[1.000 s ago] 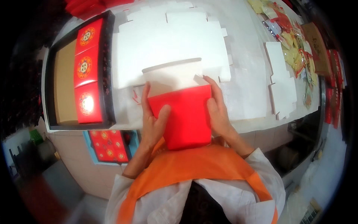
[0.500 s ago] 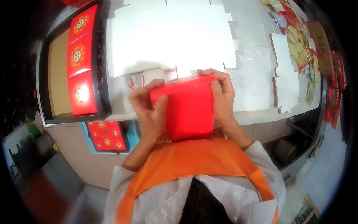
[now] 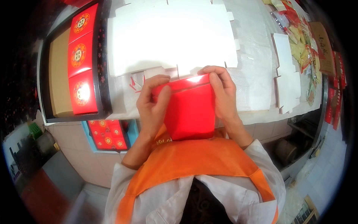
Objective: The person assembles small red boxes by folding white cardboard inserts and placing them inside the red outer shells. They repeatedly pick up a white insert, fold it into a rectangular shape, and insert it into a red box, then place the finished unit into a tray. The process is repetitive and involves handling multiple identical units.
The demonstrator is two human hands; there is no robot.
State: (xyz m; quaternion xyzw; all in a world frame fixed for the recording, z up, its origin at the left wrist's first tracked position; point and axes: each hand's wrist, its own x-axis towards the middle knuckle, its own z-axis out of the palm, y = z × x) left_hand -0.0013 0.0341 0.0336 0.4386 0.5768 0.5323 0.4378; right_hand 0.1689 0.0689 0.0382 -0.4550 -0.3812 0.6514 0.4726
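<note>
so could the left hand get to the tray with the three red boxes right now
Probably not at once: the left hand is gripping the red box together with the right hand. The tray lies just to its left on the table, with nothing between.

Both hands grip red box (image 3: pixel 191 112) at centre: left hand (image 3: pixel 153 106) at nine o'clock side, right hand (image 3: pixel 222 93) at three. White flat cardboard (image 3: pixel 167 35) on counter (image 3: pixel 257 74) at twelve; tray of red boxes (image 3: pixel 80 59) at ten.

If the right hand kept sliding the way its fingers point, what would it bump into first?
The right hand points away across the table, over the red box. Next comes probably the flat white cardboard sheet, though depth is unclear.
</note>
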